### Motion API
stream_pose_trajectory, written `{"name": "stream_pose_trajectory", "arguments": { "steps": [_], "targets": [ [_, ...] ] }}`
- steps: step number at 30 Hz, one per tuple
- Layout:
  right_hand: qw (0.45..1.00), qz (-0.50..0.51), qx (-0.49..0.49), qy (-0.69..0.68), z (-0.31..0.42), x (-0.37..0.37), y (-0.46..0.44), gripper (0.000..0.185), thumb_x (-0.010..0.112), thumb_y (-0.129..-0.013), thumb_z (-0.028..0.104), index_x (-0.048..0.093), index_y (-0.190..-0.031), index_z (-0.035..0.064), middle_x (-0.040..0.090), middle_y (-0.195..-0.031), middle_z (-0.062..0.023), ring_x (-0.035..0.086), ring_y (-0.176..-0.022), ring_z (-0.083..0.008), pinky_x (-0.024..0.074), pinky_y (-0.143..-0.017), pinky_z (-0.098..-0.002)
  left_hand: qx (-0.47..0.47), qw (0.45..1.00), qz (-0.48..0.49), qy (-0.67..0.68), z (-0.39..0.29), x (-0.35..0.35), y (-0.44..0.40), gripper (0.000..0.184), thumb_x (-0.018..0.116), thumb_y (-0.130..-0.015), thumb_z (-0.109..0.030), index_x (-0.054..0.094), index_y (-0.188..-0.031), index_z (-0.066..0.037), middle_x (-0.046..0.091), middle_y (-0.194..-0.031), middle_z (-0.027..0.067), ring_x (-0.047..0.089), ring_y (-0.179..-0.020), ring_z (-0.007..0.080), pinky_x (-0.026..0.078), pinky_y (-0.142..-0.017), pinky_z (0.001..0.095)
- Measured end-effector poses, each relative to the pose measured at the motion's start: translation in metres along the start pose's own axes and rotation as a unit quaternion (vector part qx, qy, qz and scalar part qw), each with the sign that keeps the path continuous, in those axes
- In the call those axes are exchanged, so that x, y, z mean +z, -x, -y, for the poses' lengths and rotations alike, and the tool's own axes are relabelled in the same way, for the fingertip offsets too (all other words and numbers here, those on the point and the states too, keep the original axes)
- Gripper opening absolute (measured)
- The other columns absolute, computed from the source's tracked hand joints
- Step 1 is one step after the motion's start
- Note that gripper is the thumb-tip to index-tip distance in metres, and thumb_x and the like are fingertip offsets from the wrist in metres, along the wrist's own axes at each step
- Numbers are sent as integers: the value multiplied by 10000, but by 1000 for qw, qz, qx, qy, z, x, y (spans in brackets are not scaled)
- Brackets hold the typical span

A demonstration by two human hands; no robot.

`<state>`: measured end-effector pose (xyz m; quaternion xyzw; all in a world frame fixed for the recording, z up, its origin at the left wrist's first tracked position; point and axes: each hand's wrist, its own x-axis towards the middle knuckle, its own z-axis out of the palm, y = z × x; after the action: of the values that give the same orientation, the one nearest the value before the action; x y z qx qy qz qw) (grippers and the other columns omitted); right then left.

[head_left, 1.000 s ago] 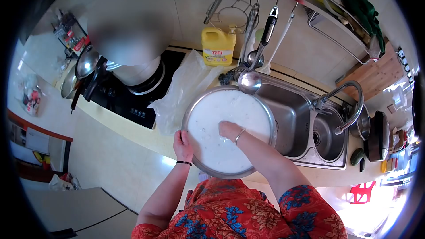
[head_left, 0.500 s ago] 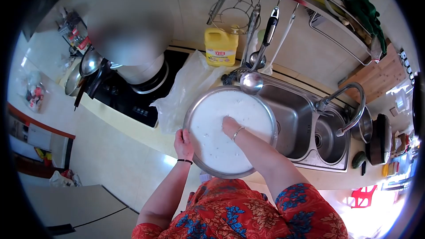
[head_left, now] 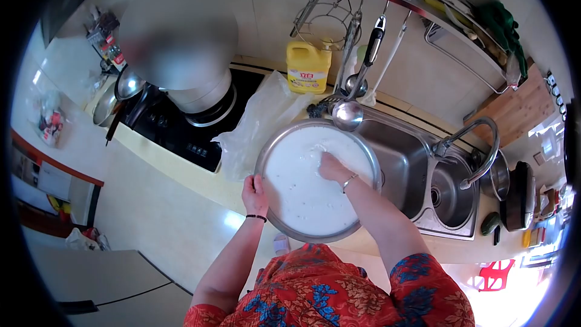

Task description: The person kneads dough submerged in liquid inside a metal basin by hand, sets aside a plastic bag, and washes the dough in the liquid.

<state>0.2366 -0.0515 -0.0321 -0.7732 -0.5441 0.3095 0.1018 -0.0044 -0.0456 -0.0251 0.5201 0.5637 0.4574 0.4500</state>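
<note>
Beside the sink, a wide bowl of white liquid sat on the counter's near edge. The left hand curled at its left rim, apparently steadying it; the right hand dipped in, its fingers' spread hidden, any hold unclear.

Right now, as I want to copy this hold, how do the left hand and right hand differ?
The left hand grips the basin's outer edge, while the right hand reaches inside it. The left hand's fingers show above the edge; the right hand's are hidden in the white liquid. The left wears a dark bracelet, the right a silvery one. Both are bare of gloves.
</note>
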Motion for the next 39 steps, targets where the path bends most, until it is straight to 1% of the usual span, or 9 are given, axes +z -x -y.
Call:
{"name": "stream_pose_trajectory", "arguments": {
  "steps": [3, 7, 13, 15, 22, 28, 30, 35, 39],
  "targets": [
    [990, -39, -133, -37, 9, -40, 31, 388, 531, -715, 106, 526, -1084, -16, 555, -1020, -246, 558, -932, -319, 446, -812, -345, 3, 1000, 1, 5, -1, 1, 1, 243, 461, -896, -239, 493, -779, -28, 394, -613, -39, 334, -576, 48, 309, -510, 204],
    [980, 12, -106, -167, 15, -66, 48, 472, 622, -707, 165, 501, -1142, 27, 579, -995, -178, 560, -910, -265, 439, -800, -307, 8, 1000, -3, -13, -11, 0, 3, 245, 464, -892, -237, 492, -777, -23, 405, -611, -24, 338, -577, 62, 321, -516, 215],
    [925, -3, -40, -379, 15, -59, 63, 457, 615, -779, 352, 536, -1032, -20, 601, -848, -82, 560, -736, -127, 469, -573, -256, 9, 1000, -7, -25, -9, 0, 2, 250, 468, -888, -239, 490, -777, -15, 431, -619, 0, 364, -588, 83, 347, -539, 233],
    [866, -10, 54, -497, 10, -53, 60, 617, 576, -808, 395, 421, -1164, -84, 546, -1062, -112, 538, -958, -194, 425, -833, -284, 19, 999, -9, -29, -9, 0, 2, 251, 466, -889, -238, 489, -775, -15, 431, -620, 2, 367, -589, 85, 350, -541, 234],
    [736, 118, 73, -662, -34, -42, 44, 598, 476, -862, 404, 359, -1227, -56, 504, -1150, -125, 514, -1031, -210, 425, -866, -298, 23, 999, 6, -22, 1, -1, -1, 236, 479, -883, -234, 494, -827, -6, 451, -640, 12, 381, -586, 91, 360, -533, 240],
    [869, 91, -41, -485, -24, -55, 79, 572, 621, -748, 264, 418, -1191, -37, 512, -1132, -123, 494, -1029, -204, 399, -864, -306, -45, 998, 20, 43, -7, -2, 1, 252, 459, -890, -249, 497, -847, -3, 452, -667, 18, 385, -622, 89, 362, -575, 233],
    [969, -21, -102, -223, -22, -58, 78, 540, 637, -705, 205, 455, -1150, -40, 538, -1083, -164, 518, -1002, -242, 400, -863, -321, -44, 998, 19, 43, -9, -7, 1, 264, 454, -892, -256, 501, -860, 2, 457, -680, 27, 398, -643, 93, 365, -592, 234],
    [988, -88, -78, -97, -11, -54, 80, 436, 665, -682, 246, 555, -1018, -11, 586, -956, -197, 557, -902, -299, 422, -828, -340, -19, 999, -31, 6, -17, -29, 5, 259, 473, -880, -247, 499, -927, 6, 476, -781, 51, 433, -707, 118, 381, -635, 264],
    [994, -97, -33, 33, 10, -54, 90, 460, 652, -671, 421, 621, -915, 33, 616, -817, -180, 593, -753, -288, 451, -758, -347, 85, 986, -88, -114, -46, -49, 4, 404, 609, -769, -184, 429, -1092, -21, 436, -1115, 113, 451, -947, 223, 377, -810, 344]
  ]
}}
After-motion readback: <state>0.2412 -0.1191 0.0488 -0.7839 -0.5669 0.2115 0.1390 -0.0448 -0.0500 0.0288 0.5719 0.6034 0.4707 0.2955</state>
